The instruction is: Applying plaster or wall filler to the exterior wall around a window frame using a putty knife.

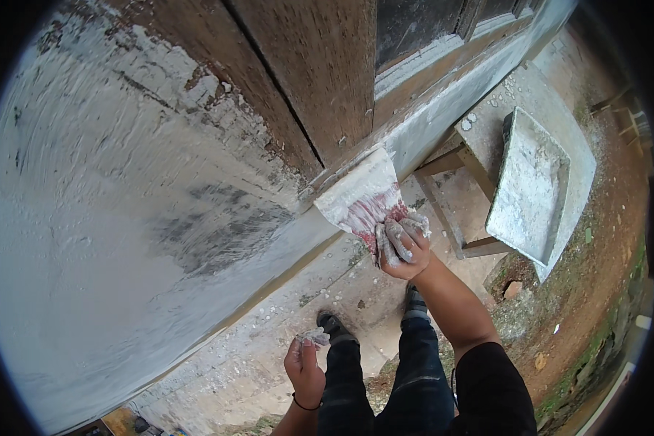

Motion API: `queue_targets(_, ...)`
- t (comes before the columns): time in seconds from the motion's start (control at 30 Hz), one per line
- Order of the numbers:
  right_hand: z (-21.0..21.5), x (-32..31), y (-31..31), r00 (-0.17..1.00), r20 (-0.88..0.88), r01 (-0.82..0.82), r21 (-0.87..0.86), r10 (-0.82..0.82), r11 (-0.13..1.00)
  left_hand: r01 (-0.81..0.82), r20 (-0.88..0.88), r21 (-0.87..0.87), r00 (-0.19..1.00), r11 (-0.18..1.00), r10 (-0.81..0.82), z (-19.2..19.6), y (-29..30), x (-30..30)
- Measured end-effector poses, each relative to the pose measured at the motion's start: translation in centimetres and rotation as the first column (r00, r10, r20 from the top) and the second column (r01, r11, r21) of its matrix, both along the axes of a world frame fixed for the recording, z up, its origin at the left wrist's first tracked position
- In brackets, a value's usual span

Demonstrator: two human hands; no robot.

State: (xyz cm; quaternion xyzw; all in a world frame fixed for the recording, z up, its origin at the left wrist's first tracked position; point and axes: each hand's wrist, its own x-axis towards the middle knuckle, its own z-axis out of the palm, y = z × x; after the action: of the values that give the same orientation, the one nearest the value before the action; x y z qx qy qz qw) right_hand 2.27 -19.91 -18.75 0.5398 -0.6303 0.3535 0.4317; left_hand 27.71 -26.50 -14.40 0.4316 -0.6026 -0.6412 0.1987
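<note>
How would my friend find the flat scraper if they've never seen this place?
Find the big brown wooden frame at the top, then its lower corner. Below and to the right, the person's right hand grips the flat scraper, wide at its far end. Red streaks show through its white smears, unlike the whitish tray.

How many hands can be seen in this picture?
2: the right hand grips a smeared spreader by the wall; the left hand is beside the left leg. No others show.
</note>
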Motion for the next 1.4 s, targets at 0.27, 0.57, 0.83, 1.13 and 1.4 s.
queue_targets(0.27,-2.0,0.5,-2.1,0.998,-0.051,-0.041,0.078,0.045,0.996,-0.028,0.047,0.017,0.999,0.999,0.027,-0.4,-1.3,1.9)
queue_targets(0.57,-0.4,-0.3,0.4,0.983,-0.14,-0.088,0.217,0.12,0.972,-0.008,0.032,0.047,0.999,0.999,0.006,-0.9,-0.3,1.6)
queue_targets(0.83,1.0,-0.9,0.1,0.983,-0.16,-0.074,0.127,0.094,0.989,-0.013,0.029,0.042,1.0,0.999,0.012,-0.5,1.3,-0.6)
queue_targets(1.13,0.5,-0.5,0.0,0.981,-0.077,-0.159,0.222,0.18,0.962,-0.002,0.053,0.049,0.999,0.999,-0.001,-0.8,1.3,-0.9)
queue_targets(1.4,1.1,-0.2,0.8,0.987,-0.152,-0.043,0.103,0.059,0.994,0.032,0.047,0.05,0.998,0.998,-0.035,-0.9,0.5,-0.4)
